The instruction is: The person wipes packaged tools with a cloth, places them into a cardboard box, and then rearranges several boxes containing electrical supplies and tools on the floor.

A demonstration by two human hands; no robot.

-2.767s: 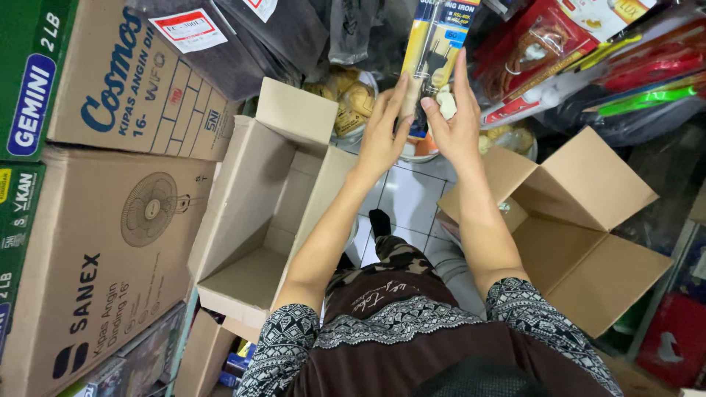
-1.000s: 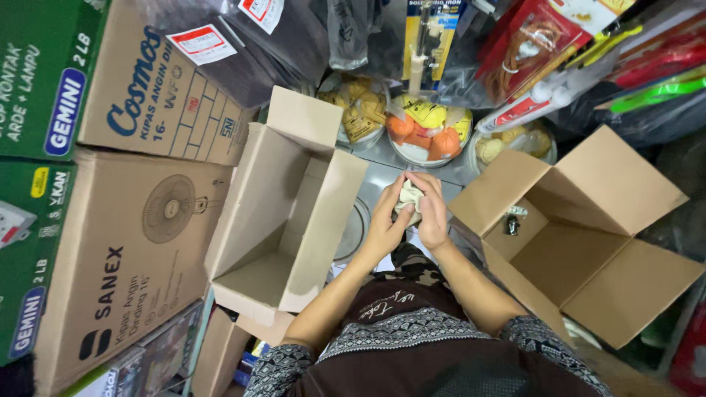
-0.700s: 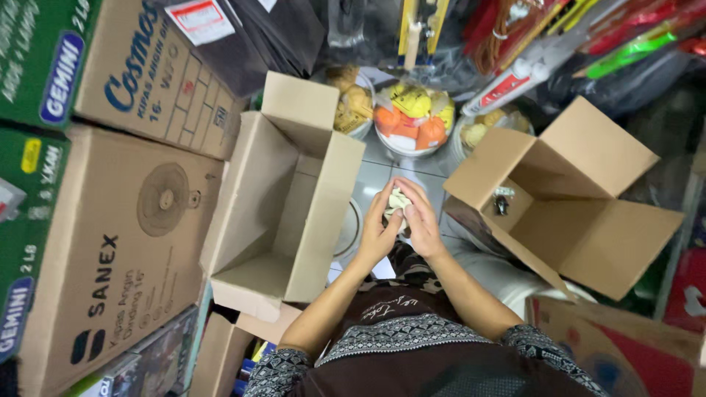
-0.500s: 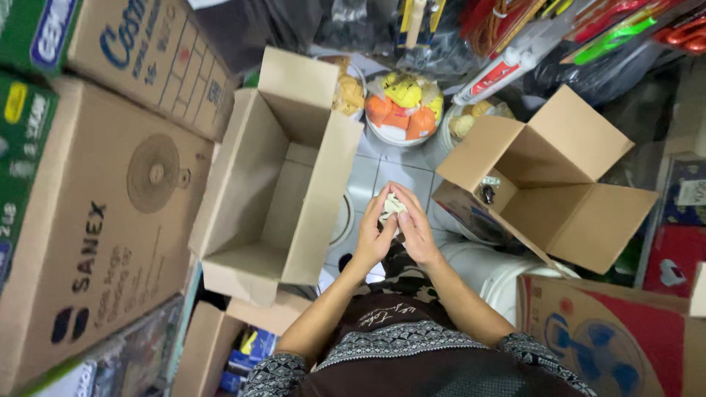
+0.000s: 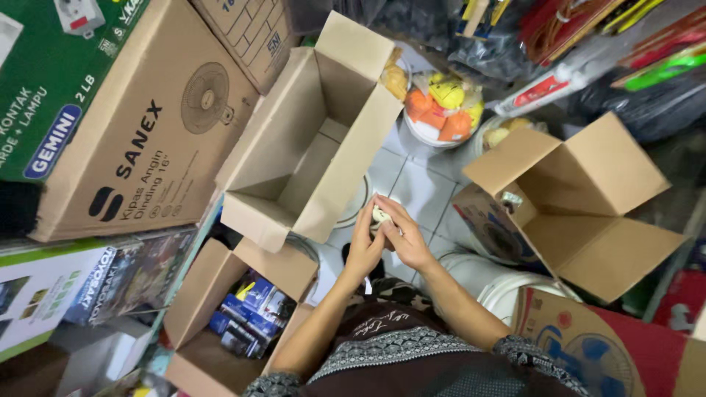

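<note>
Tiled floor (image 5: 412,192); hands (image 5: 388,239) cupping small pale object (image 5: 380,215)

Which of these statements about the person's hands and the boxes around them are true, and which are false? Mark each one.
1. Both hands, left hand and right hand, hold a small white item together. True.
2. The open cardboard box left of the hands is packed full. False: it looks empty.
3. The open box on the right has its flaps open. True.
4. The bowl holds only green pieces. False: orange and yellow ones.
</note>
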